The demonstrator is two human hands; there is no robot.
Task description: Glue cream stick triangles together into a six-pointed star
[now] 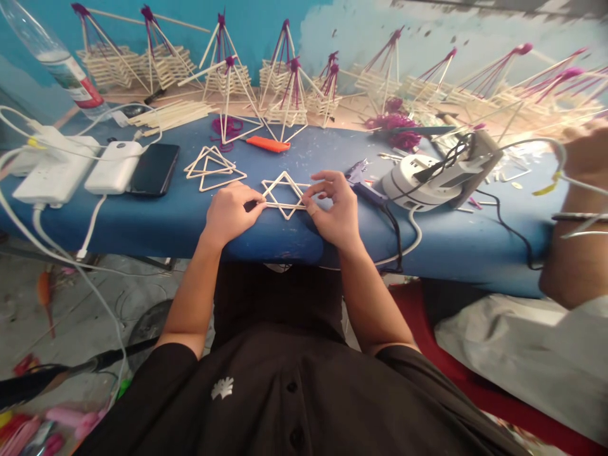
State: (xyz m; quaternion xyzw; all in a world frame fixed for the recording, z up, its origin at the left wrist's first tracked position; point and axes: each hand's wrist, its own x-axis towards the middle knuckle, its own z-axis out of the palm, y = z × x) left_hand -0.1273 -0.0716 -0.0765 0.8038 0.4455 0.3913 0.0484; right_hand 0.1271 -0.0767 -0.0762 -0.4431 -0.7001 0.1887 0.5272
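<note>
A six-pointed star made of thin wooden sticks (285,214) lies on the blue table in front of me. My left hand (234,212) pinches its left corner between thumb and finger. At the star's right corner, my right hand (335,208) has thumb and index finger closed on the sticks, with the other fingers curled above. Just beyond my left hand lie stick triangles (209,170), overlapping each other. A blue glue gun (365,183) rests beside my right hand. Farther back is an orange utility knife (268,144).
Stick frames with purple yarn tops (292,95) line the wall. A power strip (59,164), a white charger (114,166) and a phone (156,170) sit left; a round white power socket (418,183) with cables stands right. Another person's arm (577,209) rests at the far right.
</note>
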